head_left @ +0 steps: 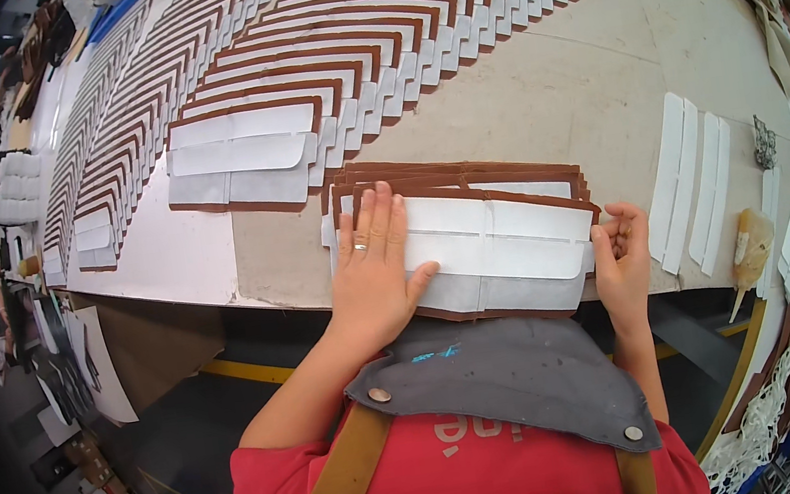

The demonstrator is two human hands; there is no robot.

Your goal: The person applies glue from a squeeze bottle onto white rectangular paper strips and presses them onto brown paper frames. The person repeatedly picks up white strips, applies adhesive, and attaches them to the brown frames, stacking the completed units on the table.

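In front of me, at the near table edge, lies a small stack of brown panels point(374, 171), apparently leather, slightly fanned. The top panel point(506, 243) has white and pale grey lining pieces on its face, with brown showing round the rim. My left hand point(372, 260) lies flat on its left part, fingers stretched and close together, thumb out to the side. At its right edge my right hand point(624, 255) is closed, fingers curled and thumb against the upper right corner. The far side of that pinch is partly hidden.
Long overlapping rows of similar panels point(245, 152) run away across the table point(582, 69). To the right lie white strips point(677, 182) and a glue-smeared bottle point(752, 247) with a pointed tip. White cord point(767, 417) hangs at the lower right. Other people are at the far left.
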